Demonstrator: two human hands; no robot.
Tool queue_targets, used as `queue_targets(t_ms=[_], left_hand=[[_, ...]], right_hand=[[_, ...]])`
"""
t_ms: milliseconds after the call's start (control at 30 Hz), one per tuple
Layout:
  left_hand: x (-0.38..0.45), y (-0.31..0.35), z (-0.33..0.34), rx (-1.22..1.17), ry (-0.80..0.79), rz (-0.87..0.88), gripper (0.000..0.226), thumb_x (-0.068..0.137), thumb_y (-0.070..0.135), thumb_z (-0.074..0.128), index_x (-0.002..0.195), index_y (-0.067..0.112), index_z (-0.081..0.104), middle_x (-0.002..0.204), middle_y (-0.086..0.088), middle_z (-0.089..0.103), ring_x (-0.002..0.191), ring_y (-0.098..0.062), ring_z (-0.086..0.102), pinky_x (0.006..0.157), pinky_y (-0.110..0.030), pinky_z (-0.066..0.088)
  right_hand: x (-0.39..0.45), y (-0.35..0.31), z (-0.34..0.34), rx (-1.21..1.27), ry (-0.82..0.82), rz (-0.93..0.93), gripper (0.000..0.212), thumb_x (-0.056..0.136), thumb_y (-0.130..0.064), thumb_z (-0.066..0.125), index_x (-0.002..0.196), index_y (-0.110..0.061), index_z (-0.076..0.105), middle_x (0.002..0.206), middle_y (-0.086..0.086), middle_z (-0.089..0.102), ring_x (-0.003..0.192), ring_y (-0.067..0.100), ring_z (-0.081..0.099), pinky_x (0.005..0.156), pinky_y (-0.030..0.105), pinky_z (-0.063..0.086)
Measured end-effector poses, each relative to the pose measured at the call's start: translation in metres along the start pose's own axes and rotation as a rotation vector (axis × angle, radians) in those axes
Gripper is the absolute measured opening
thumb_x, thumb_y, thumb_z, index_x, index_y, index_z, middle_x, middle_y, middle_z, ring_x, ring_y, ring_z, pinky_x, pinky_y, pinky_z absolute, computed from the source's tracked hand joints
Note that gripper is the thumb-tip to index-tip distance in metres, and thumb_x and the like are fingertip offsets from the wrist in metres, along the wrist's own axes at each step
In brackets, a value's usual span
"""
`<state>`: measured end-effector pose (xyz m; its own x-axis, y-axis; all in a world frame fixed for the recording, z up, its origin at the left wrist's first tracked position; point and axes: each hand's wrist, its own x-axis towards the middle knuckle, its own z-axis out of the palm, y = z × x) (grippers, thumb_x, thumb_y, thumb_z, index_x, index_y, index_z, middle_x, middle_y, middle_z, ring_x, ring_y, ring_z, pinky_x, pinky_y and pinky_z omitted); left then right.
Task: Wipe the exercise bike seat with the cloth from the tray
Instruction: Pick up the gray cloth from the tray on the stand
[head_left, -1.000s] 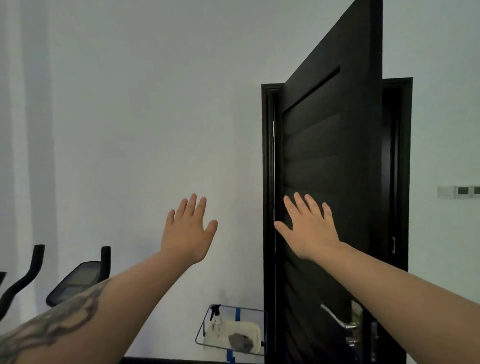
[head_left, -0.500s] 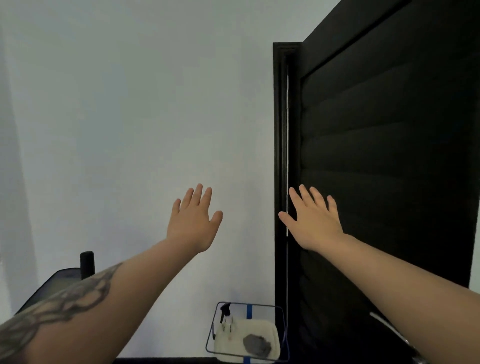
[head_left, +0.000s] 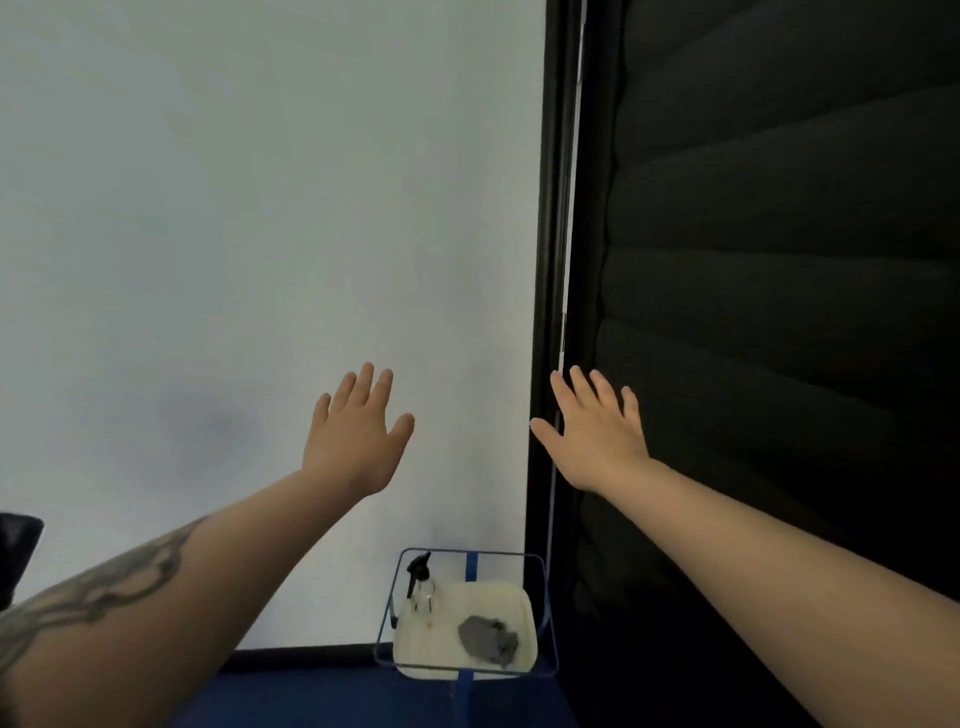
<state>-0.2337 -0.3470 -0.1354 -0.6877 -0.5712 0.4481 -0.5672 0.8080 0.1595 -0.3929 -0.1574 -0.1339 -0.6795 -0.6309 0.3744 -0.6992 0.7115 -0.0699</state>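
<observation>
Two bare hands are raised in front of the camera, both flat with fingers spread and holding nothing. The left hand shows against a plain white wall, and its forearm carries a dark tattoo. The right hand is held up in front of the edge of one dark panelled door, standing at the right.

Low down, between the two forearms, sits one pale tray inside a thin blue wire frame. One crumpled grey cloth lies in the tray, toward its right and near side. One clear spray bottle with a black nozzle stands upright at the tray's far left corner, apart from the cloth. A dark object shows at the left edge, too cut off to identify.
</observation>
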Motion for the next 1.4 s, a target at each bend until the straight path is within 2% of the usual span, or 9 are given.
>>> queue_targets(t_ms=[300,567,867,1100,1400], left_hand=[[0.059,0.003,0.126,-0.014,-0.147,-0.087,0.063,0.096,0.046,0.024,0.15,0.021,0.003,0.159,0.0,-0.003,0.146,-0.018,-0.004,0.118,-0.039,0.003],[0.076,-0.015,0.225,-0.025,-0.341,-0.151,0.062,0.096,0.045,0.025,0.15,0.021,0.003,0.159,-0.001,-0.003,0.146,-0.019,-0.004,0.118,-0.039,0.003],[0.093,-0.051,0.339,-0.11,-0.542,-0.115,0.061,0.097,0.045,0.023,0.15,0.023,0.002,0.159,0.001,-0.004,0.146,-0.017,-0.005,0.119,-0.038,0.001],[0.073,-0.078,0.417,-0.126,-0.78,-0.09,0.062,0.097,0.045,0.023,0.15,0.023,0.001,0.159,0.002,-0.003,0.146,-0.016,-0.004,0.119,-0.037,0.001],[0.016,-0.074,0.477,-0.156,-1.0,-0.176,0.06,0.098,0.043,0.024,0.15,0.023,0.0,0.159,0.002,-0.004,0.146,-0.016,-0.004,0.119,-0.036,0.002]], right_hand=[[0.078,0.032,0.108,0.006,-0.147,-0.04,0.066,0.097,-0.053,0.02,0.151,-0.024,-0.004,0.161,0.0,-0.007,0.147,0.02,-0.01,0.117,0.046,-0.008],[0.108,0.04,0.212,0.012,-0.36,-0.001,0.065,0.097,-0.053,0.02,0.151,-0.024,-0.003,0.161,0.0,-0.005,0.147,0.021,-0.008,0.117,0.046,-0.007],[0.129,0.033,0.321,-0.002,-0.535,0.084,0.066,0.096,-0.054,0.019,0.152,-0.024,-0.002,0.161,0.001,-0.004,0.148,0.021,-0.006,0.118,0.046,-0.004],[0.108,0.021,0.396,0.029,-0.75,0.196,0.066,0.097,-0.054,0.019,0.152,-0.024,-0.001,0.161,0.001,-0.005,0.148,0.021,-0.005,0.119,0.045,-0.003],[0.062,0.026,0.466,0.104,-1.006,0.157,0.064,0.098,-0.051,0.019,0.152,-0.024,-0.002,0.161,-0.001,-0.007,0.147,0.019,-0.009,0.119,0.043,-0.005]])
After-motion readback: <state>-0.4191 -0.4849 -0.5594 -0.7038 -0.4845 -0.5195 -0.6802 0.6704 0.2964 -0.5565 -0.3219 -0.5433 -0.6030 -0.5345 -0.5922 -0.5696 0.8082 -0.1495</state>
